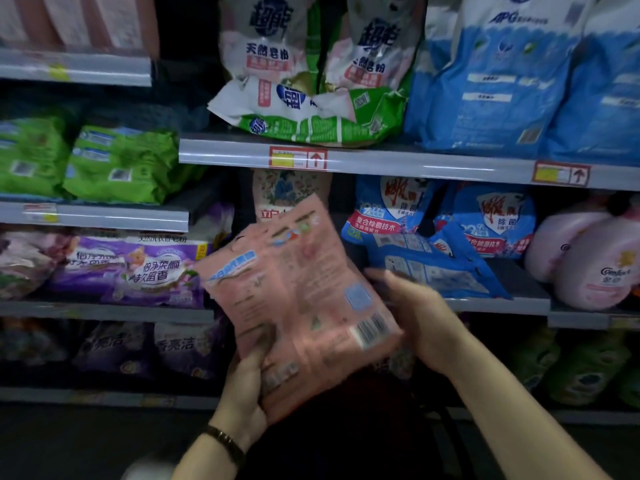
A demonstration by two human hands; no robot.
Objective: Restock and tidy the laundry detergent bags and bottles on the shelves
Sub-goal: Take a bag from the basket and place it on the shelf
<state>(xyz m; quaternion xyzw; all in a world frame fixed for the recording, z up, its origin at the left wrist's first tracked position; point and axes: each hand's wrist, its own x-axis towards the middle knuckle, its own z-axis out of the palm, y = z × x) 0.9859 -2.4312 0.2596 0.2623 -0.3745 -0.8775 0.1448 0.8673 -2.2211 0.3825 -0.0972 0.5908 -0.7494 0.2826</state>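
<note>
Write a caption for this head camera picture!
Left hand and right hand hold a pink bag before stocked detergent shelves.

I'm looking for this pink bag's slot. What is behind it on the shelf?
Behind the pink bag, held by the left hand and right hand, a paler bag stands upright; only its illustrated top shows. Its lower part is covered.

I am reading "APG" on the large blue bag, "Comfort" on the pink bottle, "天然皂粉" on the green-white bag and "除菌" on the small blue bag. The pink bag is blurring.
</note>
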